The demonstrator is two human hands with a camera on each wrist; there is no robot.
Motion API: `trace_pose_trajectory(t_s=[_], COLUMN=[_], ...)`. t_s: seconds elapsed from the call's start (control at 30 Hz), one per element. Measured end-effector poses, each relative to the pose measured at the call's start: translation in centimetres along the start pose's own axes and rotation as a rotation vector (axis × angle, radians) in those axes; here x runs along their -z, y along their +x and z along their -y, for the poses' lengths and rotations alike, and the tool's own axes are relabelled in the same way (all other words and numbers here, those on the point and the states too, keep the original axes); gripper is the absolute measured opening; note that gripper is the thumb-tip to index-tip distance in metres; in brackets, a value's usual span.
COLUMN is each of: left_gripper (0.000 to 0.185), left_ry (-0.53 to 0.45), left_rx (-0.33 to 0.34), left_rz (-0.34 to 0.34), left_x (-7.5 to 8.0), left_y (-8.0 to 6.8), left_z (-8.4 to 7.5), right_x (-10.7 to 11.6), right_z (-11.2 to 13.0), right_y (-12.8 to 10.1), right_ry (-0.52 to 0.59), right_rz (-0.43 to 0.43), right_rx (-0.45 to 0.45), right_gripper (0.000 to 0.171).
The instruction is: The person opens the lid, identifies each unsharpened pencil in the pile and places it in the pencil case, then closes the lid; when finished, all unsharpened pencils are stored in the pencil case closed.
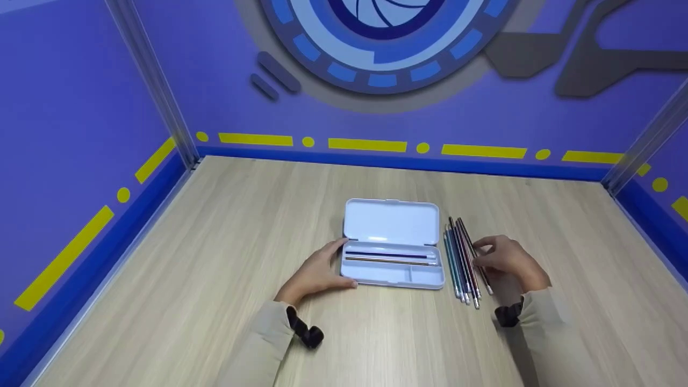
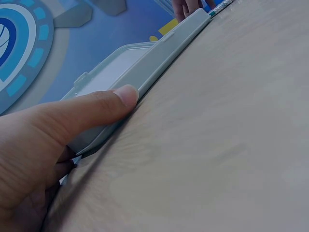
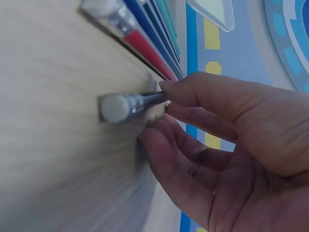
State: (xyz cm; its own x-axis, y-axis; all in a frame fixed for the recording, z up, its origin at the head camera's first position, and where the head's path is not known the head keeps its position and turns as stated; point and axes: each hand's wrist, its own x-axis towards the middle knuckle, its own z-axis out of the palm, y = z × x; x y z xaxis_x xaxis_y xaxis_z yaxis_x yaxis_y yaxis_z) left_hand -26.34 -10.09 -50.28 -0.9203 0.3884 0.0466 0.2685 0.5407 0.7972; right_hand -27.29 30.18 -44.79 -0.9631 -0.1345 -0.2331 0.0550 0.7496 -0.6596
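Observation:
A white pencil case [image 1: 376, 273] lies with its lid [image 1: 391, 221] folded back on the table. Two pencils [image 1: 389, 261], one dark and one gold-coloured, rest along its rear compartment. My left hand [image 1: 318, 273] grips the case's left end, its thumb [image 2: 108, 104] against the front wall. To the right of the case, several pencils [image 1: 456, 263] lie side by side, eraser ends toward me. At their right edge my right hand [image 1: 506, 260] pinches a dark pencil [image 3: 120, 106] between thumb and fingers; its white eraser end points out past the hand.
The wood-grain table [image 1: 226, 226] carries the case and pencils. Blue-purple panels [image 1: 365, 118] with yellow dashes border its back and sides, joined by metal corner posts [image 1: 156, 80]. A small front compartment [image 1: 424, 275] is at the case's right end. Black straps [image 1: 306, 329] circle both wrists.

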Motion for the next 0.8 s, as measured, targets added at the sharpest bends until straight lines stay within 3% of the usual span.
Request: trace_pose_trajectory(t_s=[0.43,0.8], left_gripper=[0.103,0.103], left_ry=[-0.002,0.005], left_rx=[0.009,-0.015], left_rz=[0.002,0.000], left_x=[-0.02,0.03], left_y=[0.12,0.03], left_z=[0.08,0.18], right_x=[0.41,0.61], right_z=[-0.43,-0.68], right_y=[-0.20,-0.18], right_ry=[0.028,0.075], right_rz=[0.070,0.067], right_rx=[-0.009,0.017], right_gripper=[0.057,0.057])
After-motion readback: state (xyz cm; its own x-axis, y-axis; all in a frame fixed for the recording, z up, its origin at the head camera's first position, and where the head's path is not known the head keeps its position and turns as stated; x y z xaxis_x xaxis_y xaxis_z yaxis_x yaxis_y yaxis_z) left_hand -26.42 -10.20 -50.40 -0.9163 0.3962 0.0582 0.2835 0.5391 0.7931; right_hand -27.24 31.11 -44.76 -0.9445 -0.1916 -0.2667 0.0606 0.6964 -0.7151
